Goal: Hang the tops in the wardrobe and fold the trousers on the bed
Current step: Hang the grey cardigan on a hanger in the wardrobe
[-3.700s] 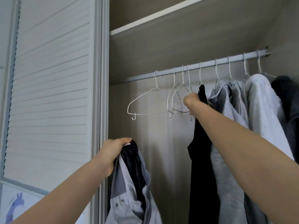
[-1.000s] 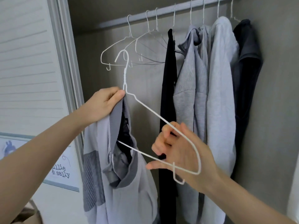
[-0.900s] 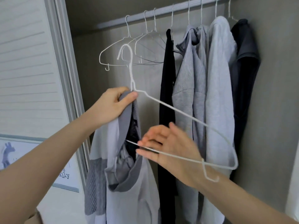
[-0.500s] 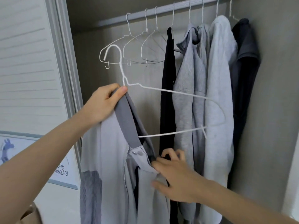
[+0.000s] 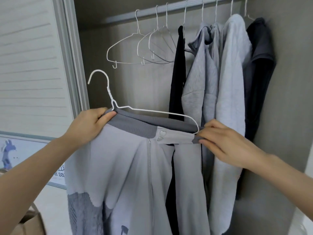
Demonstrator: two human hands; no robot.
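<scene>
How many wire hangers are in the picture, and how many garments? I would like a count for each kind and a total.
Empty white wire hangers on the rail: 3
White wire hanger held in the hands: 1
Garments hanging on the rail (black, three light grey, dark grey): 5
Lilac-grey zip top being put on the held hanger: 1
Total: 10
</scene>
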